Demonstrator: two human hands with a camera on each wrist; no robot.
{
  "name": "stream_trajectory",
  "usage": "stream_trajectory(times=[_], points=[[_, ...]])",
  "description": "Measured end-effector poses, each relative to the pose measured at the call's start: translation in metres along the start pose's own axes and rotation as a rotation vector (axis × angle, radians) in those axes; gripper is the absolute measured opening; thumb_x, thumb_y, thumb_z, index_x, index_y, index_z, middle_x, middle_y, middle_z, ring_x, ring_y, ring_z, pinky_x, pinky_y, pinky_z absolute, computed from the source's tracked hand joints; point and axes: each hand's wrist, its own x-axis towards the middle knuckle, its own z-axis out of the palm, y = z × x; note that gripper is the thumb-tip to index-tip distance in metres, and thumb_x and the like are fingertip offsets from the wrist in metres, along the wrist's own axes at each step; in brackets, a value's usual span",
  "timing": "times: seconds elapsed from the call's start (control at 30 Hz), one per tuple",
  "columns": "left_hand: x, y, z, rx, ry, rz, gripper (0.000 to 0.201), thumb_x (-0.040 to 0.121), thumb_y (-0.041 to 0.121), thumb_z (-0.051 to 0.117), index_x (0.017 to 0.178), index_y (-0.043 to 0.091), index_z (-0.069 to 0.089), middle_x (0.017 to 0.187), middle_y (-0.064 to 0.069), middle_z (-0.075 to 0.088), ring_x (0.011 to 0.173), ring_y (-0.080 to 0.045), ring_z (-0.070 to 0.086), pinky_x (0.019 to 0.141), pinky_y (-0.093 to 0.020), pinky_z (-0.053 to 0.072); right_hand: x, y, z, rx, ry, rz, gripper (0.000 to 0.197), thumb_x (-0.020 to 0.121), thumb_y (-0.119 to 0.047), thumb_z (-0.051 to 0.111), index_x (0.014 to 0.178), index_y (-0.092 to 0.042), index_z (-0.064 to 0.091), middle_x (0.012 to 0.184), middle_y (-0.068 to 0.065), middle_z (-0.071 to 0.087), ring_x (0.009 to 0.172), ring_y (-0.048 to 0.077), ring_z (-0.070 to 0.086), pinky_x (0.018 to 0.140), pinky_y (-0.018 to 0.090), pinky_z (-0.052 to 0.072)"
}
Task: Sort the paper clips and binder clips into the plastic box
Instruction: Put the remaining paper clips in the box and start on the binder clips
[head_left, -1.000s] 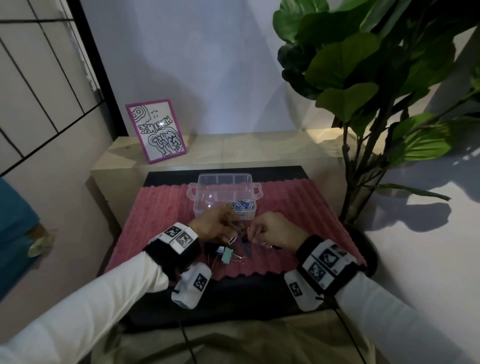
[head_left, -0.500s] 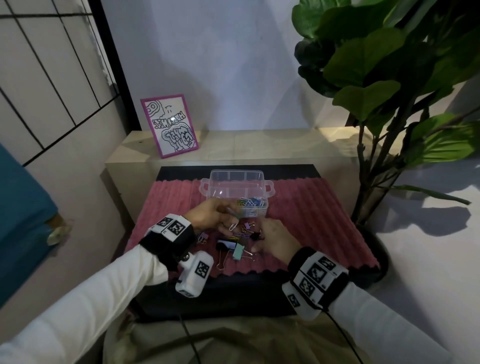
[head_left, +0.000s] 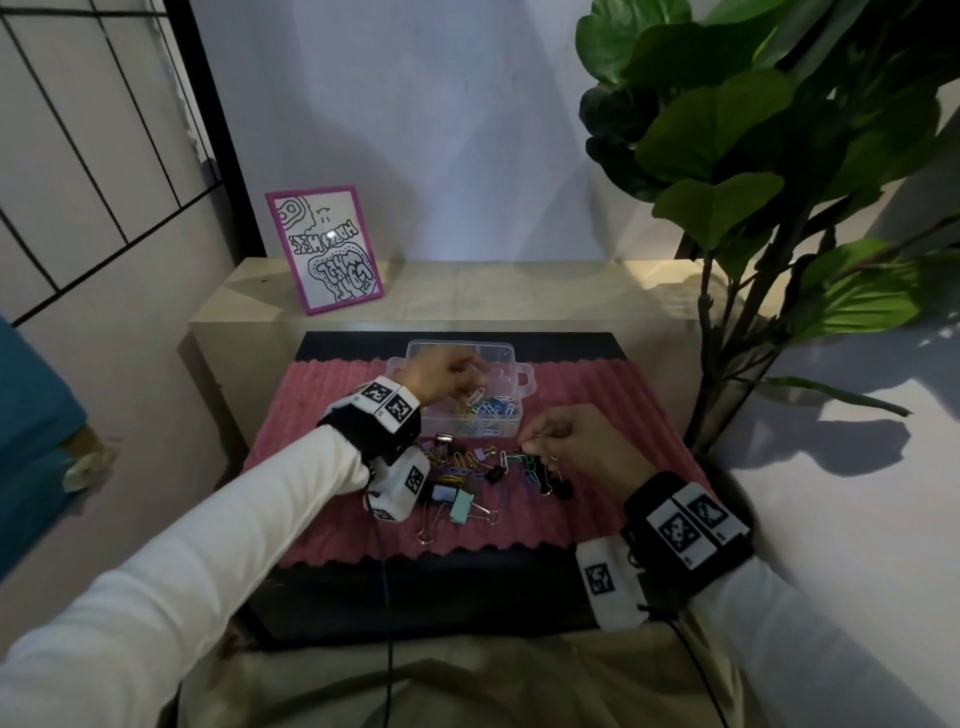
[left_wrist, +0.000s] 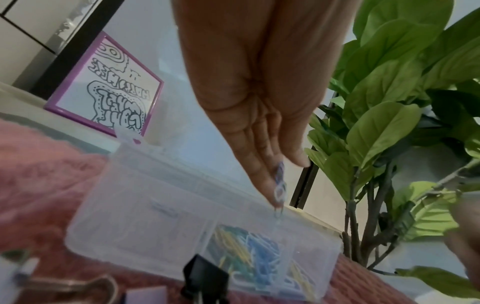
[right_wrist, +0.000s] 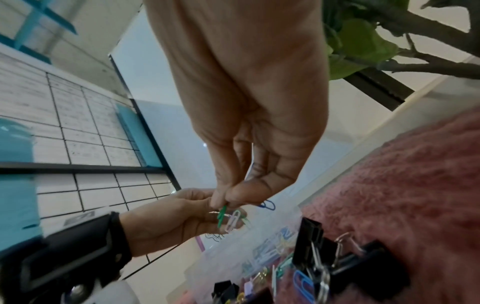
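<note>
Over the plastic box (head_left: 525, 375), the left hand (head_left: 441, 374) has a white paper clip (head_left: 475, 397) at its fingertips (left_wrist: 262, 179); pinched or released cannot be told. The right hand (head_left: 582, 447) pinches a green paper clip (right_wrist: 222, 214) above the pink mat (head_left: 597, 395). One compartment holds paper clips (head_left: 491, 408); binder clips (head_left: 460, 506) lie unsorted. The plant (head_left: 727, 130) and framed drawing (head_left: 327, 249) stand clear.

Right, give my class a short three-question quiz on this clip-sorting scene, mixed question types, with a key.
1. True or false: the mint binder clip lies inside the plastic box.
2. What colour is the paper clip pinched by the right hand? A green, B red, C orange.
3. Complete: the ___ hand is above the box.

Key:
1. False. It lies on the pink mat.
2. A.
3. Left. The left hand is over the box, holding a pale paper clip at its fingertips.
</note>
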Motion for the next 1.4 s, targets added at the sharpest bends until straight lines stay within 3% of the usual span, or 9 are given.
stream_trajectory(times=[0.27,0.43,0.53,0.67,0.73,0.87,1.13,1.27,1.4], points=[[-0.052,-0.006,-0.02,0.068,0.015,0.047,0.033,0.09,0.021,0.049,0.121,0.013,0.052,0.115,-0.008,0.064,0.102,-0.021,0.062,0.092,-0.037,0.05,0.03,-0.012,-0.009,0.076,-0.015,0.029,0.02,0.085,-0.007,0.059,0.099,0.007,0.061,0.072,0.001,0.06,0.054,0.001,0.055,0.055,0.012,0.049],[-0.111,-0.035,-0.033,0.14,-0.035,-0.041,0.026,0.09,0.027,0.048,0.113,0.021,0.059,0.108,0.003,0.064,0.092,-0.01,0.06,0.086,-0.026,0.045,0.068,-0.034,-0.002,0.051,-0.025,-0.036,0.009,0.084,0.0,0.058,0.093,0.001,0.062,0.074,0.001,0.06,0.052,-0.004,0.06,0.052,0.01,0.049],[-0.125,-0.044,-0.033,0.204,-0.093,-0.04,0.018,0.088,0.027,0.052,0.104,0.034,0.059,0.103,0.01,0.065,0.085,0.008,0.059,0.08,-0.018,0.046,0.086,-0.038,0.008,-0.106,-0.054,-0.025,0.01,0.082,0.001,0.061,0.092,0.002,0.064,0.076,0.005,0.064,0.064,0.01,0.06,0.061,0.018,0.05],[-0.112,-0.032,-0.02,0.241,-0.104,0.025,0.024,0.089,0.017,0.052,0.111,0.021,0.062,0.108,0.006,0.066,0.076,0.024,0.054,0.071,-0.002,0.041,0.088,-0.029,0.014,-0.497,-0.086,-0.063,0.016,0.08,0.0,0.062,0.095,-0.002,0.069,0.099,0.013,0.071,0.083,0.014,0.062,0.067,0.01,0.047],[-0.098,-0.021,-0.009,0.28,-0.115,0.094,0.025,0.088,0.011,0.053,0.111,0.016,0.062,0.11,0.001,0.067,0.083,0.013,0.058,0.077,-0.003,0.042,0.08,-0.027,0.012,-0.538,-0.072,-0.124,0.016,0.081,0.002,0.06,0.092,-0.003,0.07,0.099,0.013,0.072,0.086,0.015,0.065,0.057,-0.004,0.041],[-0.067,-0.005,0.015,0.448,-0.271,0.138,0.033,0.085,0.003,0.053,0.117,0.01,0.058,0.121,-0.009,0.062,0.107,-0.019,0.059,0.091,-0.023,0.044,0.055,-0.026,0.001,-0.517,-0.033,-0.269,0.013,0.082,0.003,0.059,0.09,0.002,0.068,0.094,0.014,0.071,0.079,0.013,0.062,0.06,-0.007,0.038],[-0.05,-0.007,0.032,0.524,-0.414,0.099,0.038,0.076,0.008,0.066,0.111,0.006,0.051,0.114,-0.014,0.058,0.091,-0.021,0.053,0.074,-0.022,0.037,0.018,-0.002,-0.001,-0.672,-0.286,-0.125,0.014,0.08,0.004,0.057,0.09,0.001,0.066,0.088,0.019,0.072,0.054,-0.004,0.058,0.055,0.006,0.043],[-0.053,-0.011,0.024,0.419,-0.379,0.098,0.033,0.076,0.009,0.067,0.107,0.007,0.056,0.105,-0.012,0.064,0.081,-0.012,0.052,0.06,-0.006,0.035,0.013,0.003,0.016,-0.89,-0.249,-0.069,0.027,0.073,-0.007,0.069,0.098,-0.005,0.059,0.103,0.015,0.066,0.093,0.027,0.063,0.075,0.032,0.046],[-0.059,-0.015,0.01,0.215,-0.262,0.075,0.03,0.079,0.0,0.062,0.107,0.008,0.058,0.099,-0.009,0.069,0.071,-0.001,0.058,0.062,-0.001,0.044,0.01,0.004,0.024,-1.035,-0.217,-0.059,0.032,0.078,-0.006,0.063,0.109,-0.004,0.052,0.115,0.017,0.056,0.101,0.034,0.059,0.08,0.039,0.048]])
